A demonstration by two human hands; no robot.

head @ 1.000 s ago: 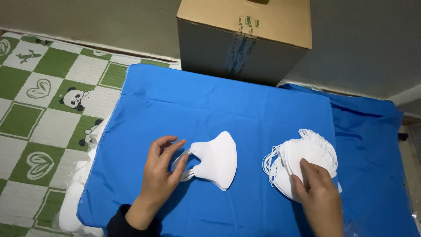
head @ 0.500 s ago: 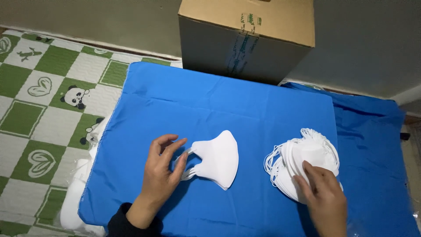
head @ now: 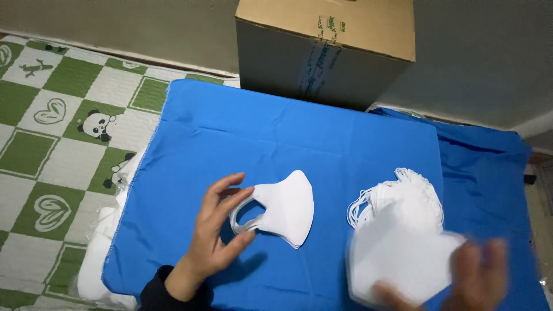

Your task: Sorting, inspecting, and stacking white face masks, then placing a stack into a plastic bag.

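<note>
Now the left hand (head: 216, 236) lies on the blue cloth (head: 276, 126), palm turned to the right, with its fingers spread and curved. Its thumb and fingertips touch the ear loops of the small stack of folded white masks (head: 285, 207), but they do not close on them. This stack lies flat near the middle of the cloth, with the pointed nose edge toward the right.

The right hand (head: 472, 276) is at the lower right corner of the view and is strongly blurred. It seems to hold 1 white mask (head: 397, 262) by its lower edge, lifted a little over the bigger pile of white masks (head: 406, 193), but the exact grip of the fingers I cannot tell. The bigger pile sits on the right part of the cloth, well apart from the small stack, and its loops fan out at the top and left.

Behind the cloth stands a brown cardboard box (head: 325, 49), against the grey wall. At the left of the cloth lies a green and white checked mat (head: 52, 132) with panda pictures.
</note>
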